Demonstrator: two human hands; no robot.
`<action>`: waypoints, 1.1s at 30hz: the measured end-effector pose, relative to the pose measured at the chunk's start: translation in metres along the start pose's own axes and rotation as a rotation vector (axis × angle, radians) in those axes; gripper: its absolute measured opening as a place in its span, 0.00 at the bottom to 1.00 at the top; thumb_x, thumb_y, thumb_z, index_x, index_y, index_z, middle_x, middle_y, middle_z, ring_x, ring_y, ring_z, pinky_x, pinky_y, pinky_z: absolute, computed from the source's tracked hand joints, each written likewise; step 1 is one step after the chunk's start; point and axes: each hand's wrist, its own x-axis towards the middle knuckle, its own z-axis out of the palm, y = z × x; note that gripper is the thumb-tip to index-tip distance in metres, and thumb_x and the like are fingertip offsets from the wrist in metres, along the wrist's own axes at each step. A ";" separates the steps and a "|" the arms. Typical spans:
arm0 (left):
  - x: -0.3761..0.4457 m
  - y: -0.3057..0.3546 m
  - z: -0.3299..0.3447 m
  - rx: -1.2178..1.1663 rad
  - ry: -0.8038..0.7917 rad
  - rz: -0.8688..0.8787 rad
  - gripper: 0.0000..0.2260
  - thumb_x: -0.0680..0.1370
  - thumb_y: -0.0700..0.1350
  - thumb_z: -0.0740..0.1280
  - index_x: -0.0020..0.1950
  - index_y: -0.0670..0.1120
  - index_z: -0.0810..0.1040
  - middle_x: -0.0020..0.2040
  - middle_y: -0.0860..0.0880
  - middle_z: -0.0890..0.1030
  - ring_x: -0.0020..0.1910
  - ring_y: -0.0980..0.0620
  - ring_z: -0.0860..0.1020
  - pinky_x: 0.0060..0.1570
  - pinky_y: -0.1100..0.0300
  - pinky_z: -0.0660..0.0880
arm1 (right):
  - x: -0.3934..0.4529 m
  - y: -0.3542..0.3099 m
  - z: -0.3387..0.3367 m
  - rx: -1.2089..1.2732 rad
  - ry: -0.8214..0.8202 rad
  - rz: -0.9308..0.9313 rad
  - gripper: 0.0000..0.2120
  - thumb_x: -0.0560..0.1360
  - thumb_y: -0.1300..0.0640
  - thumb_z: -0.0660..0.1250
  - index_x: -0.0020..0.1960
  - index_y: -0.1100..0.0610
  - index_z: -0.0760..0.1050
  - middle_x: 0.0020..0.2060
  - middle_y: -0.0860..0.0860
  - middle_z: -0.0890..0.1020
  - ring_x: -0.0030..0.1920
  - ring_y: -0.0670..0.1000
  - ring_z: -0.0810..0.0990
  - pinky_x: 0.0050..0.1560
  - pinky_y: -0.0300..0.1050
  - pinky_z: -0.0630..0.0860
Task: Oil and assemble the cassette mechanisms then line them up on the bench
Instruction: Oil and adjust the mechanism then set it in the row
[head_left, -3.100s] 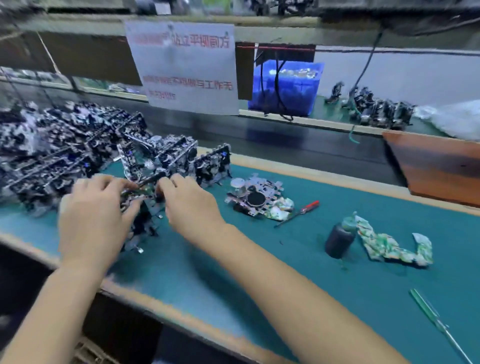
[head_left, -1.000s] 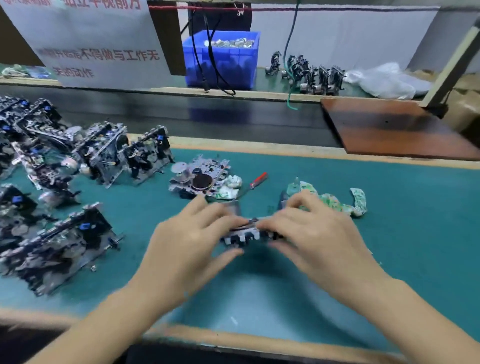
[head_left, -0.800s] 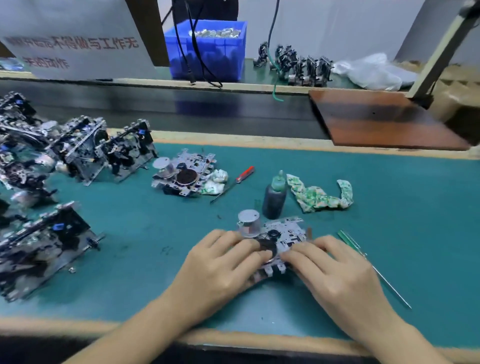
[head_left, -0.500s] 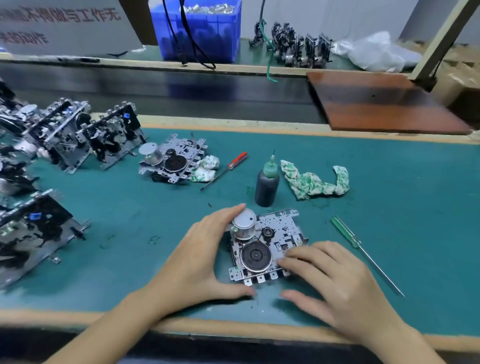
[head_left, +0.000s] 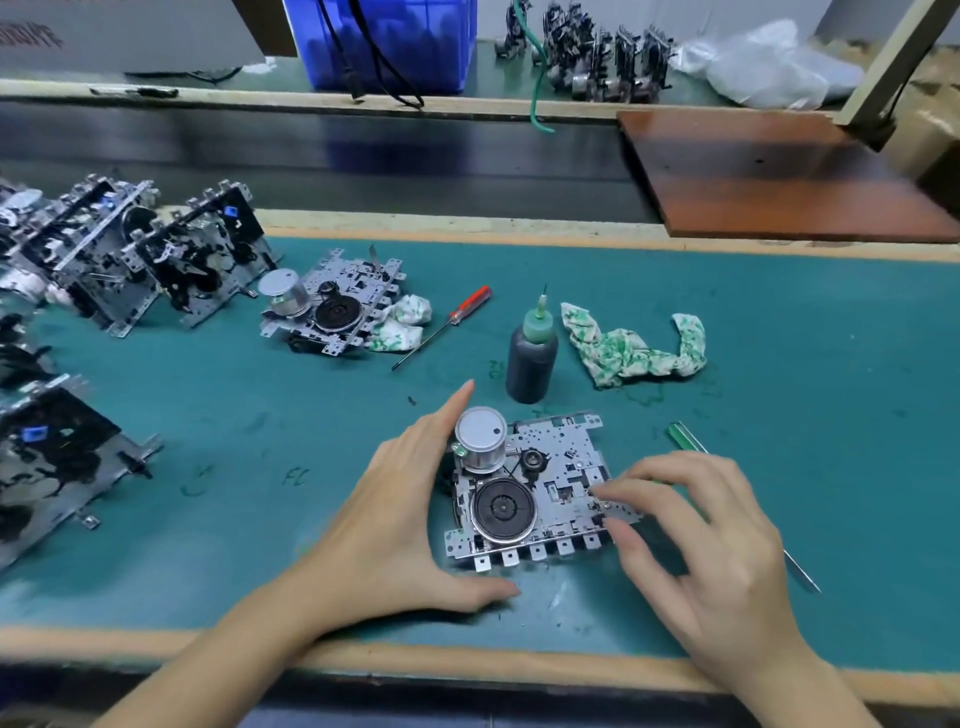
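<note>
while both hands (head_left: 395, 519) (head_left: 711, 551) brace one mechanism (head_left: 530, 493), one oil bottle (head_left: 531, 358) near.

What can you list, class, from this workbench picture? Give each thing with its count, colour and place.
mechanism: one, silver, flat between the hands
second mechanism: one, silver, flat, left of centre
upright mechanisms: several, black and silver, left
oil bottle: one, dark with green nozzle, behind the mechanism
rag: one, white and green, right of the bottle
red screwdriver: one, left of the bottle
green screwdriver: one, partly under the right hand
bin: one, blue, far shelf
board: one, brown, far right
mat: one, teal
left hand: open, against the mechanism's left edge
right hand: fingertips at its right edge
</note>
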 end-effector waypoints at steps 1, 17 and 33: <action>0.001 0.003 0.004 0.009 0.024 -0.019 0.52 0.58 0.66 0.72 0.74 0.66 0.45 0.65 0.73 0.60 0.63 0.74 0.60 0.62 0.76 0.56 | 0.000 0.000 0.000 -0.002 0.000 0.013 0.15 0.78 0.54 0.61 0.44 0.61 0.83 0.41 0.55 0.80 0.46 0.51 0.73 0.52 0.38 0.69; 0.003 0.013 0.005 0.138 0.086 0.166 0.48 0.63 0.68 0.69 0.76 0.52 0.51 0.67 0.55 0.65 0.66 0.63 0.63 0.67 0.69 0.57 | 0.001 0.001 -0.001 0.055 -0.031 0.119 0.13 0.77 0.55 0.61 0.46 0.62 0.81 0.43 0.53 0.78 0.46 0.50 0.73 0.51 0.36 0.68; 0.017 0.002 0.000 -0.019 -0.044 0.056 0.51 0.57 0.63 0.77 0.73 0.63 0.52 0.66 0.76 0.57 0.64 0.78 0.57 0.62 0.79 0.54 | 0.111 0.017 0.032 0.494 -0.519 0.677 0.23 0.67 0.53 0.75 0.59 0.48 0.72 0.52 0.44 0.78 0.55 0.46 0.76 0.56 0.40 0.72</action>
